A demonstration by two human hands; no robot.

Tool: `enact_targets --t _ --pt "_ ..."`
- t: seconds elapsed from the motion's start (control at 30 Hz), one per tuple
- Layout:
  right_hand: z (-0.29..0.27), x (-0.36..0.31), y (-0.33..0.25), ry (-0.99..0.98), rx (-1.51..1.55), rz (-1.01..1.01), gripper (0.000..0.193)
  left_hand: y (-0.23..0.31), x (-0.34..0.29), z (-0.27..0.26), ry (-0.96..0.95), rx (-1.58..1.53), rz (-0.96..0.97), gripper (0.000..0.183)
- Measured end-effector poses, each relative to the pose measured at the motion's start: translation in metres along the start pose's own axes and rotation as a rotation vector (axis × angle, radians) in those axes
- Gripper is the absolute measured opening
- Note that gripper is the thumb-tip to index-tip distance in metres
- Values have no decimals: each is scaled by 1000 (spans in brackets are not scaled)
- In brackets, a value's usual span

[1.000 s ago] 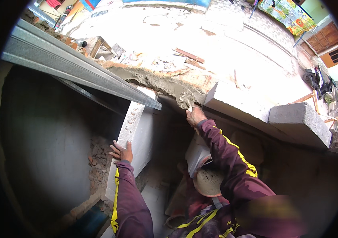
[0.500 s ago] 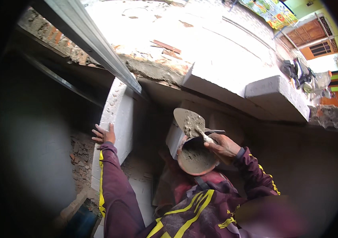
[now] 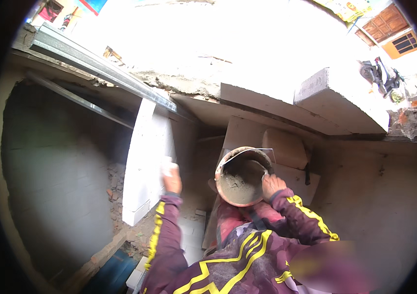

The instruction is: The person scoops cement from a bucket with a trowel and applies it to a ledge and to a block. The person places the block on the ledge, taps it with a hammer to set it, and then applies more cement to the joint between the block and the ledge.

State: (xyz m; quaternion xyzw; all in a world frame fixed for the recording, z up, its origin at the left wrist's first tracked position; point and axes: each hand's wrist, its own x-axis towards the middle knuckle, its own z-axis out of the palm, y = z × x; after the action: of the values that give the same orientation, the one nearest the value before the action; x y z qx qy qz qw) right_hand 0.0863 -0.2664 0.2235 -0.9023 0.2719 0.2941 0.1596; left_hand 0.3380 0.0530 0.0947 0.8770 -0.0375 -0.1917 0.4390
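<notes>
A bucket (image 3: 220, 188) with a thin wire handle stands in front of my body, with grey wet mortar (image 3: 238, 182) inside. My right hand (image 3: 273, 187) is closed at the bucket's right rim, round the handle of a trowel (image 3: 266, 174); its blade is down in the bucket and hard to make out against the mortar. To the left, my left hand (image 3: 172, 179) is at the right face of an upright wall of white lightweight blocks (image 3: 142, 161). Motion smears its fingers, so neither their pose nor contact with the wall is plain.
A metal channel (image 3: 101, 71) slants down to the wall's top. Large white blocks (image 3: 340, 100) line the ledge ahead. Behind the bucket is another pale block (image 3: 284, 148). Brick rubble (image 3: 116, 193) lies left of the wall, near a blue object (image 3: 113, 272).
My right hand has lowered the mortar-loaded trowel into the bucket. My left hand has left the wall's top edge and come right, to its near face. The view has shifted.
</notes>
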Motion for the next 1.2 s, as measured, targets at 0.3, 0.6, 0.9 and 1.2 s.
enact_targets --t 0.3,0.6,0.9,1.2 --pt "43 -7 -29 -439 161 -278 28 86 -168 87 -461 -586 -547 90" --pt "28 -14 42 -633 1008 -82 30 58 -106 28 -228 -187 -372 48" --pt "-39 -28 55 -754 1236 -214 27 -4 73 -133 431 469 -322 89" --pt "-152 85 -104 -183 1347 -488 49 -11 97 -98 236 566 -722 99"
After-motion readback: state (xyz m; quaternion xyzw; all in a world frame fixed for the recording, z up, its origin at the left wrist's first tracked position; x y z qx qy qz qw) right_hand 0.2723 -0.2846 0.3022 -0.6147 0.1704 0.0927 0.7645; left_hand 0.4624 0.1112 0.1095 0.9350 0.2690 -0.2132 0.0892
